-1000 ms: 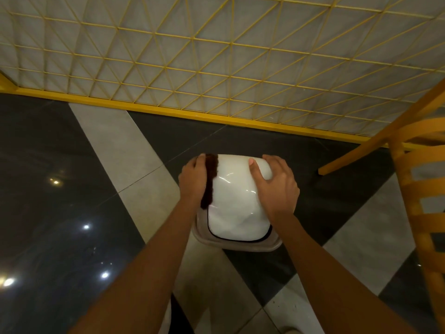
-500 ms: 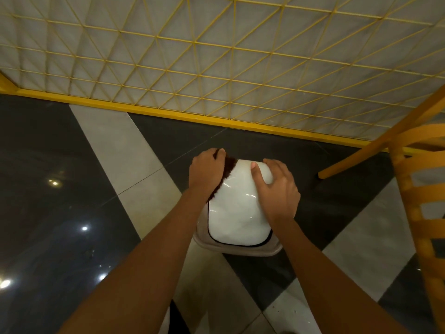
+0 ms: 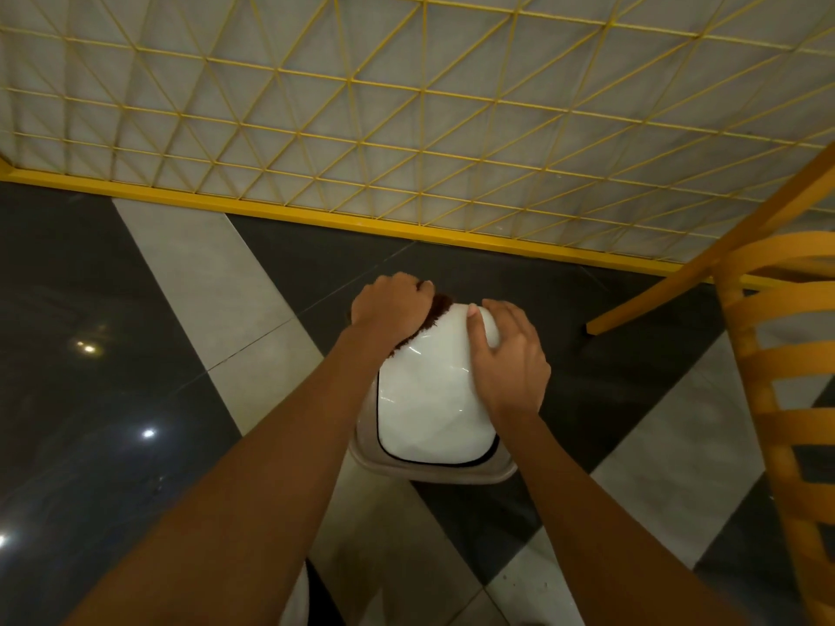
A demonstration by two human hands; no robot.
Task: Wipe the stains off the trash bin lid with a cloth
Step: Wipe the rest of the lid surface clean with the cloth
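A small trash bin stands on the floor with a glossy white lid set in a grey rim. My left hand grips a dark brown cloth and presses it onto the lid's far left corner. Most of the cloth is hidden under that hand. My right hand rests on the lid's right side, fingers spread over its far edge and thumb on top.
A yellow chair stands close on the right, one leg slanting toward the bin. A yellow wire-grid panel with a yellow base bar runs across the back. The floor is glossy black and grey tile.
My left hand has slid the cloth from the lid's left edge up to its far left corner. The right hand has stayed on the right side.
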